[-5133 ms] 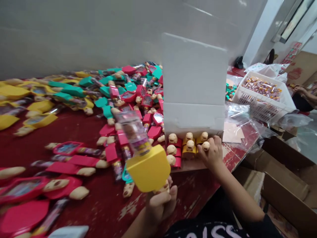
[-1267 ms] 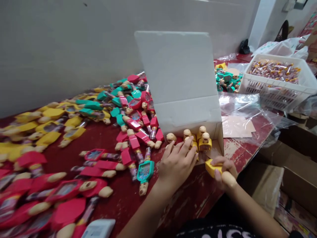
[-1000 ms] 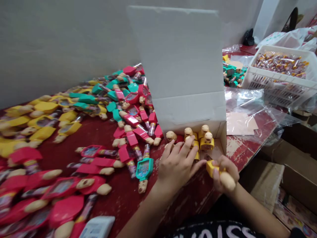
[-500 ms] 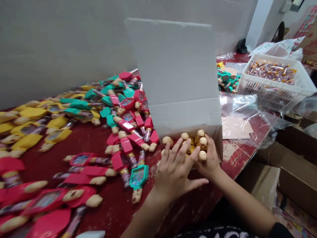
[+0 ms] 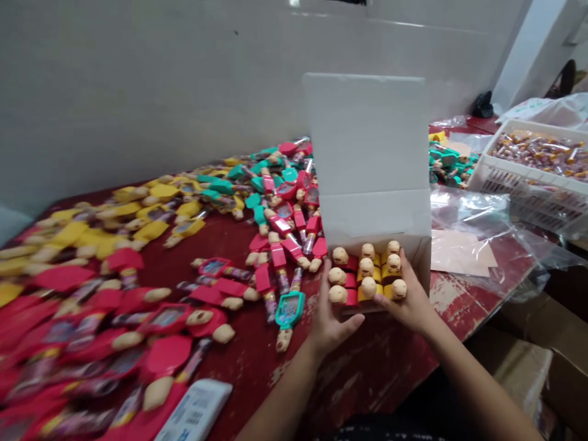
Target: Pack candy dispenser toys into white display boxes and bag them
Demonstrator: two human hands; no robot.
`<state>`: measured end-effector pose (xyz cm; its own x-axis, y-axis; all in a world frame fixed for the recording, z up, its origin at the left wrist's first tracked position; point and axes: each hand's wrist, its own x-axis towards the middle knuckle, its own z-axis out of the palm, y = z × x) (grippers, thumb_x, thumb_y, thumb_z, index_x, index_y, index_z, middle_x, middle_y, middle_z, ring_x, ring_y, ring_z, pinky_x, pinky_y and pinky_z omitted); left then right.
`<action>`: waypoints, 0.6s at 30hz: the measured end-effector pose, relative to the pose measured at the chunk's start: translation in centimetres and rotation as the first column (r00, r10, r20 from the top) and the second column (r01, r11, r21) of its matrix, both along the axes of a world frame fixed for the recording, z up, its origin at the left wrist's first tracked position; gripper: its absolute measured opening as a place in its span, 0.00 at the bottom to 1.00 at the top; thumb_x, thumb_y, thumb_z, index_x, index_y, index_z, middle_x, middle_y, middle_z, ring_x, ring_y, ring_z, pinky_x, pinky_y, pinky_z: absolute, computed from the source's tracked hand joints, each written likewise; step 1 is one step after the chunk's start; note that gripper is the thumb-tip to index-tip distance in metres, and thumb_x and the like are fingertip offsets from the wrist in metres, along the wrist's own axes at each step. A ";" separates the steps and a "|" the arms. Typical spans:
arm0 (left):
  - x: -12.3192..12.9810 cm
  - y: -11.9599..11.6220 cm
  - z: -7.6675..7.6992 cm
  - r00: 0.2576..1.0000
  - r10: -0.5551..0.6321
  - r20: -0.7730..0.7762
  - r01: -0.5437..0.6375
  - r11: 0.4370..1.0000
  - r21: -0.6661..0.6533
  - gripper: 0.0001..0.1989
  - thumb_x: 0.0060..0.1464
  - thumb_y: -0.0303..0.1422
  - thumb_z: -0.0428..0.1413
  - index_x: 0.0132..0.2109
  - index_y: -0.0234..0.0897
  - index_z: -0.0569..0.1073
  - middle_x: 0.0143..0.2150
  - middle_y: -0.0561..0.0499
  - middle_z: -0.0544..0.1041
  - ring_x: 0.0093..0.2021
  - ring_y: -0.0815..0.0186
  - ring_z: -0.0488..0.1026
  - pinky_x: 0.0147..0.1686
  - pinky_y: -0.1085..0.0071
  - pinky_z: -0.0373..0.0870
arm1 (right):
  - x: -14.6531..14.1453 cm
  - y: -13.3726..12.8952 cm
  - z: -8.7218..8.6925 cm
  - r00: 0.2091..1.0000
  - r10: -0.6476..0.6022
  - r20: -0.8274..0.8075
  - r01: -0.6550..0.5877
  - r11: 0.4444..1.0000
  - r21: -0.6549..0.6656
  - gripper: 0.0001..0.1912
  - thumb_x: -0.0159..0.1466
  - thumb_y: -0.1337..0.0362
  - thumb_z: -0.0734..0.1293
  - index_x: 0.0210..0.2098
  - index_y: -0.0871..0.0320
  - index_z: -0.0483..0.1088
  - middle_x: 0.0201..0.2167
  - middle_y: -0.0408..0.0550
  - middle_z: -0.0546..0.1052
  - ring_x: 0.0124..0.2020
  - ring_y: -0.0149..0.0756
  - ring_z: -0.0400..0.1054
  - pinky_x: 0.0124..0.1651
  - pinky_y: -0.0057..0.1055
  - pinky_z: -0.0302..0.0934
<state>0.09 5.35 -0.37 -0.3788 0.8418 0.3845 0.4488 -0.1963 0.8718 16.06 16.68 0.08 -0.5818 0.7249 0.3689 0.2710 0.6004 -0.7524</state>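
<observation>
A cardboard box (image 5: 423, 260) stands on the red table, its white lid (image 5: 372, 147) raised upright. Inside, toys with round beige heads (image 5: 368, 286) are packed in rows, heads up, with red bodies at left and yellow ones toward the right. My left hand (image 5: 331, 324) lies along the box's left side, fingers stretched and thumb apart at the front. At the right front corner, my right hand (image 5: 411, 297) wraps round the right-hand toys, thumb by a front head. Its fingertips are partly hidden. A green toy (image 5: 290, 309) lies just left of my left hand.
Loose red toys (image 5: 165, 358) and yellow toys (image 5: 151, 231) cover the table's left side. A white printed packet (image 5: 197, 410) lies near the front edge. At right are clear plastic bags (image 5: 468, 208), pinkish cards (image 5: 459, 252) and a white basket (image 5: 528, 190) of small wrapped tubes.
My left hand has drawn back from over the heads to the box's left side, uncovering the rows. My right hand stays at the right side. The view has shifted left.
</observation>
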 end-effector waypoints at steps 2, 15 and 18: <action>-0.3 0.0 0.2 0.996 -0.051 0.073 0.049 0.998 0.034 0.49 0.50 0.63 0.50 0.69 0.50 0.36 0.70 0.41 0.45 0.69 0.49 0.44 0.62 0.44 0.55 | -0.2 0.6 -0.2 1.000 -0.012 -0.008 0.013 0.998 0.056 0.51 0.57 0.48 0.69 0.69 0.53 0.36 0.66 0.61 0.54 0.67 0.52 0.50 0.64 0.55 0.51; -7.6 -9.1 -6.9 0.801 0.386 -0.458 -0.539 0.798 -0.270 0.23 0.53 0.39 0.53 0.55 0.35 0.70 0.57 0.35 0.65 0.55 0.46 0.67 0.51 0.47 0.69 | 6.2 3.2 -4.2 0.916 -0.401 0.028 0.399 0.915 0.055 0.27 0.57 0.49 0.66 0.50 0.60 0.68 0.39 0.56 0.73 0.38 0.46 0.68 0.40 0.42 0.65; -8.8 -9.7 -7.5 0.818 0.469 -0.334 -0.559 0.786 -0.265 0.18 0.51 0.39 0.53 0.46 0.36 0.75 0.50 0.39 0.72 0.49 0.53 0.73 0.49 0.56 0.72 | 5.7 3.8 -5.9 0.932 -0.306 0.195 0.317 0.948 -0.029 0.18 0.58 0.56 0.60 0.43 0.59 0.71 0.34 0.56 0.76 0.35 0.47 0.71 0.39 0.42 0.67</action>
